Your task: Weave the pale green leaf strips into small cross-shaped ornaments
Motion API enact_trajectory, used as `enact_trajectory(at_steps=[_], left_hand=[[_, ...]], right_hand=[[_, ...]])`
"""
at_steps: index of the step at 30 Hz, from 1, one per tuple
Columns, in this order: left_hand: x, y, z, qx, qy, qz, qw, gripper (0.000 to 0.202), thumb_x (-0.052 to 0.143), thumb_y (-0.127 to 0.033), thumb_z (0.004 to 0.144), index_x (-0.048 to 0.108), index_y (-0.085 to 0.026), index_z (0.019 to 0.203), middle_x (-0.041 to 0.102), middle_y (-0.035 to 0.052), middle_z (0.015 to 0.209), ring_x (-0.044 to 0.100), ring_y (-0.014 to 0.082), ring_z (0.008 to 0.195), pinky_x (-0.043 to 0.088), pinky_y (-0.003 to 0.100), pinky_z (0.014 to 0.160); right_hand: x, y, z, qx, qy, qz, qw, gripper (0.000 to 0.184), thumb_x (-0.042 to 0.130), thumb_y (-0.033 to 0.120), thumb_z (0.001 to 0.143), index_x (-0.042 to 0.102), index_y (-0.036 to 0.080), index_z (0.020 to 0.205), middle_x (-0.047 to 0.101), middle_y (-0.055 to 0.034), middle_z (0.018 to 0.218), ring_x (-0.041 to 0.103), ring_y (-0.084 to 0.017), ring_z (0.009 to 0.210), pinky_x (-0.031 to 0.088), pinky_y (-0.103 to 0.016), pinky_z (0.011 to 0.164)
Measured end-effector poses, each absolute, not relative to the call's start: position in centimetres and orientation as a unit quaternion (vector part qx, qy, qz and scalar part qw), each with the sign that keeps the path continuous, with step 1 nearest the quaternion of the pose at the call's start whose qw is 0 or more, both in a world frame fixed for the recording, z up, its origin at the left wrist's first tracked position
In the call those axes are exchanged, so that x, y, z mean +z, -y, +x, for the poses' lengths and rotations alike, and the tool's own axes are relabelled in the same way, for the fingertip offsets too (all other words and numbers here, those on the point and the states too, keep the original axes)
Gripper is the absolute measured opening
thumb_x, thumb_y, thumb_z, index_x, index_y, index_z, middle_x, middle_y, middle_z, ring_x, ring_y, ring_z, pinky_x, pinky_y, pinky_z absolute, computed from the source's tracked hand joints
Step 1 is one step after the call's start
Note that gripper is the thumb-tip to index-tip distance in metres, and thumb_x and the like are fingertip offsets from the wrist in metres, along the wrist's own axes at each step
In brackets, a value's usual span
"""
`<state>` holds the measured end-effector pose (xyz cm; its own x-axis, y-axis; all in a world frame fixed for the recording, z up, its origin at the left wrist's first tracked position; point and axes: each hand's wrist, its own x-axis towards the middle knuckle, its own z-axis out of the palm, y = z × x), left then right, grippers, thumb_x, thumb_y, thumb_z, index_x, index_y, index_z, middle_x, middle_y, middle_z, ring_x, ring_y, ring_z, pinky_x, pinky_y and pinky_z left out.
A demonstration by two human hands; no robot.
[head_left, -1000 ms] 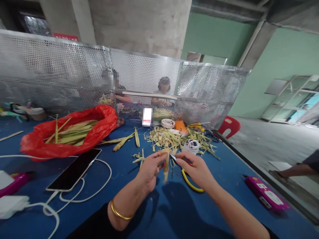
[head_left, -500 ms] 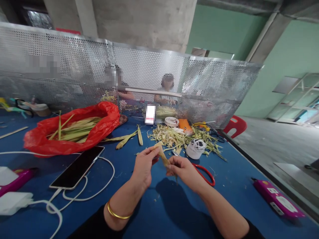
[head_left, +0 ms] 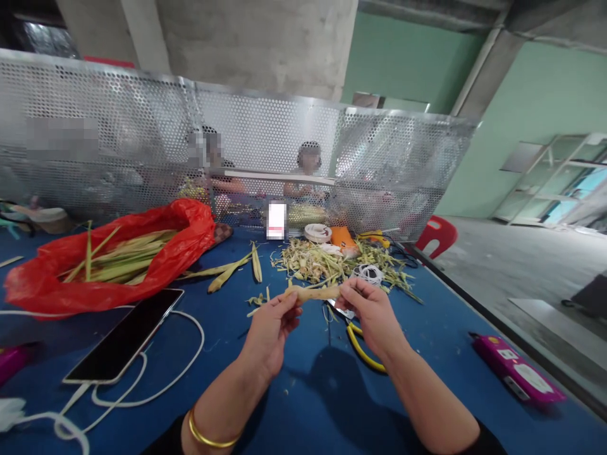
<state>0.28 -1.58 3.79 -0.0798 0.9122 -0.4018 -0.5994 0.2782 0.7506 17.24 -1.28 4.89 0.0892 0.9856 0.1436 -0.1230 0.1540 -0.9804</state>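
A pale tan strip of dried leaf or husk is stretched almost level above the table between my two hands. My left hand pinches its left end between thumb and fingers, a gold bangle on that wrist. The right end sits in the pinch of my right hand. Below and partly behind my right hand lie scissors with a yellow handle, their metal blades partly covered. Just beyond that hand is a spool of white cord, its lower part hidden.
A red plastic bag of long leaves stands left, with loose leaves beside it. A phone on a white cable lies nearer. Trimmings heap before a perforated metal screen, people behind it. A magenta case lies right.
The strip has swung from slanting down to the right to nearly level. My right hand has risen and moved right, away from my left; the yellow scissor handle now shows. The camera view has shifted.
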Motion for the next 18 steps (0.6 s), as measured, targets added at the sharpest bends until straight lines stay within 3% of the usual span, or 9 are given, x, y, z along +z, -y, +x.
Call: enact_trajectory(at_steps=[4, 11, 15, 18], left_hand=[[4.1, 2.1, 0.4, 0.557, -0.453, 0.179, 0.673, 0.008, 0.072, -0.016, 0.068, 0.07, -0.013, 0.076, 0.068, 0.0017, 0.064, 0.06, 0.009, 0.056, 0.047, 0.02, 0.058], [3.4, 2.4, 0.8, 0.466, -0.447, 0.305, 0.7, 0.024, 0.08, -0.03, 0.061, 0.07, -0.014, 0.075, 0.069, 0.0022, 0.068, 0.06, 0.0107, 0.062, 0.044, 0.02, 0.061], [3.5, 2.7, 0.7, 0.394, -0.422, 0.367, 0.729, 0.035, 0.075, -0.041, 0.066, 0.072, -0.014, 0.087, 0.072, 0.0087, 0.087, 0.063, 0.0159, 0.074, 0.046, 0.025, 0.065], [4.3, 3.0, 0.5, 0.406, -0.424, 0.403, 0.702, 0.044, 0.071, -0.048, 0.068, 0.07, -0.017, 0.099, 0.071, 0.01, 0.099, 0.064, 0.0202, 0.085, 0.046, 0.027, 0.069]], right_hand=[[4.8, 0.8, 17.8, 0.467, 0.449, -0.439, 0.623, 0.026, 0.074, 0.04, 0.067, 0.062, 0.017, 0.068, 0.064, 0.0001, 0.059, 0.055, -0.011, 0.055, 0.042, -0.023, 0.055], [4.3, 0.2, 18.7, 0.423, 0.401, -0.448, 0.678, 0.028, 0.072, 0.043, 0.068, 0.061, 0.018, 0.069, 0.062, 0.003, 0.058, 0.056, -0.012, 0.052, 0.043, -0.021, 0.047], [4.4, -0.1, 18.9, 0.412, 0.404, -0.463, 0.673, 0.027, 0.073, 0.042, 0.066, 0.061, 0.018, 0.069, 0.06, 0.0039, 0.055, 0.053, -0.011, 0.047, 0.042, -0.021, 0.043], [4.7, 0.2, 18.9, 0.41, 0.433, -0.469, 0.651, 0.024, 0.072, 0.039, 0.067, 0.062, 0.017, 0.069, 0.061, 0.0031, 0.054, 0.054, -0.011, 0.047, 0.042, -0.021, 0.044]])
